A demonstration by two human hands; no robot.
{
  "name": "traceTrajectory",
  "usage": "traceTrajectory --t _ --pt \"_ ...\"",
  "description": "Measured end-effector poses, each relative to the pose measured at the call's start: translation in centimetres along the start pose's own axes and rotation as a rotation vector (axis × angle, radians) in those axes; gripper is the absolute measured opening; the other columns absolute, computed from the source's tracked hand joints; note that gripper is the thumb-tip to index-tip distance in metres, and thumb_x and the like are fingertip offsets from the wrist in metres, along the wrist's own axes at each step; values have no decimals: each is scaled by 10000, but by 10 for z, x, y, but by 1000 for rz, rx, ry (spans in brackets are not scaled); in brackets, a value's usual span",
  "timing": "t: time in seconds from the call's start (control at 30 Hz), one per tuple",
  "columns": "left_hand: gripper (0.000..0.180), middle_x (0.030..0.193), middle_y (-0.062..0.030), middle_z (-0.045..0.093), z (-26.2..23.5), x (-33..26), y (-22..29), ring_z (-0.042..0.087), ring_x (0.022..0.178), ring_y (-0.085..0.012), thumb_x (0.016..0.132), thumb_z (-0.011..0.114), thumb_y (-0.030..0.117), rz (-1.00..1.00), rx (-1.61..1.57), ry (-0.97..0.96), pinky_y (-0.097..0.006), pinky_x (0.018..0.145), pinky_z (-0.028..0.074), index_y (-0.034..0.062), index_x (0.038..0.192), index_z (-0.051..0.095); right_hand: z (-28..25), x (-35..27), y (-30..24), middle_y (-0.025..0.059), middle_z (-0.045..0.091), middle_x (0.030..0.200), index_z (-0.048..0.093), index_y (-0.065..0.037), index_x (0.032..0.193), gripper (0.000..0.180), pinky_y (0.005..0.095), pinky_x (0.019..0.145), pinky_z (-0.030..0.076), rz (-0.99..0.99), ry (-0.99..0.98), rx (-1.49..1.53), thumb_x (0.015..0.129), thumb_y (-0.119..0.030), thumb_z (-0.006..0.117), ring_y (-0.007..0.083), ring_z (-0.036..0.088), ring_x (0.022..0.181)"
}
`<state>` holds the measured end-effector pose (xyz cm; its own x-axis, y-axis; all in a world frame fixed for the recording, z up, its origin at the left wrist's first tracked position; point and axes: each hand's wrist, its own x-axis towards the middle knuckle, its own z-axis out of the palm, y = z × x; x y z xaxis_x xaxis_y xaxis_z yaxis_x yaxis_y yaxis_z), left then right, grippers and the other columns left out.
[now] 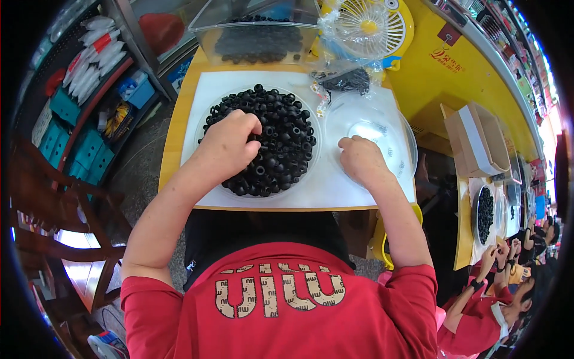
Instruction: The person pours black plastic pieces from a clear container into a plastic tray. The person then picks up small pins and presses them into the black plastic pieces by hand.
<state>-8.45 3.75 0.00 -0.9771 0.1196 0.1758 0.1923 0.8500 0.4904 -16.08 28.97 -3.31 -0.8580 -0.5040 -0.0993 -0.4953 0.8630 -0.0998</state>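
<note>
A clear round dish (206, 119) on a white sheet holds a heap of several small black rings (281, 134). My left hand (230, 143) rests on the heap with its fingers curled into the rings; whether it grips one I cannot see. My right hand (360, 158) lies with closed fingers at the near left rim of a second clear dish (391, 128), which looks nearly bare. Both forearms come up from the lower edge over my red shirt.
A clear tub (257, 36) of black rings stands at the table's back edge, beside a small yellow and white fan (368, 27) and a plastic bag (347, 78) of black parts. Shelves with teal boxes (86, 146) lie left. Another person (490, 299) sits at a table to the right.
</note>
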Motion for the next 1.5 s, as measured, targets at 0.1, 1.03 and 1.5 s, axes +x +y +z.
traceTrajectory --t 0.1,1.03,1.5 --pt "154 783 -85 561 -4 -4 0 571 664 -180 736 605 60 -211 -415 21 -292 575 477 12 873 551 1 -7 12 205 578 869 583 -13 838 154 397 776 450 39 99 148 751 -55 464 349 564 840" --pt "319 894 -70 577 37 -57 50 580 801 -118 752 568 -20 -172 -891 49 -247 720 477 22 1049 459 -14 -47 -72 69 594 759 580 -44 809 96 279 606 468 -418 246 903 736 -65 638 196 590 683" --pt "151 885 -49 566 36 -87 21 581 800 -108 774 567 -57 -264 -1060 -57 -231 726 482 -4 914 545 -1 -20 -65 34 583 749 572 -52 806 108 248 605 448 -125 -6 1115 755 -126 632 101 549 682"
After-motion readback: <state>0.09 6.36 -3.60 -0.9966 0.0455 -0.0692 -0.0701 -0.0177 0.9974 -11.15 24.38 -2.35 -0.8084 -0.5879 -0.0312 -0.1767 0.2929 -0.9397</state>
